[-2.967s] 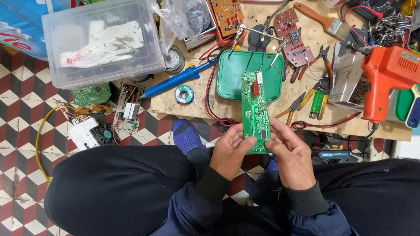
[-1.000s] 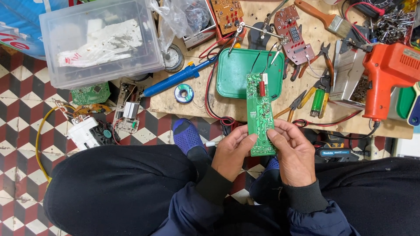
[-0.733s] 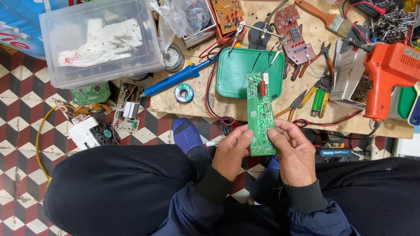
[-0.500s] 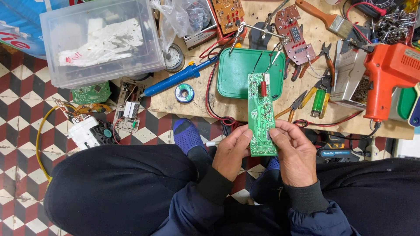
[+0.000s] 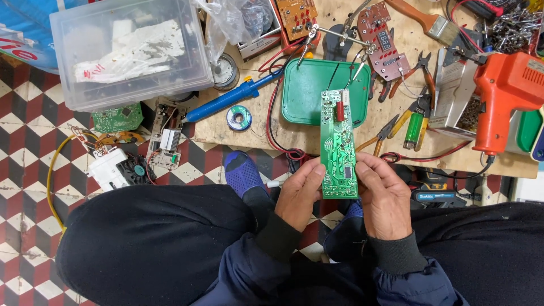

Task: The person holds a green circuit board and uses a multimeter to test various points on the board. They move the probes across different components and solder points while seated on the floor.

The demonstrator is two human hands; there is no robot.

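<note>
Holding the long, narrow green printed circuit board [image 5: 339,144] upright over your lap, you have it pinched by its lower end: your left hand [image 5: 298,195] grips the left edge, your right hand [image 5: 384,195] the right edge, fingers of both clenched on the board. Its top end reaches above the near edge of the wooden counter [image 5: 238,133], in front of the green plastic tray [image 5: 306,93].

In my judgement the step is a visual inspection of the board. Keep your grip on the bare edges only; your right thumb lies close to the black chip [image 5: 347,170], so shift it outward. Tilt the board squarely toward you so that the red cylindrical component [image 5: 340,110] near the top can be read as well.

Further off, note the small spool of solder wire [image 5: 238,118] and the blue desoldering pump [image 5: 232,97] left of the tray, yellow-handled pliers [image 5: 381,134] to its right, and the orange soldering gun [image 5: 504,93] at the far right.
</note>
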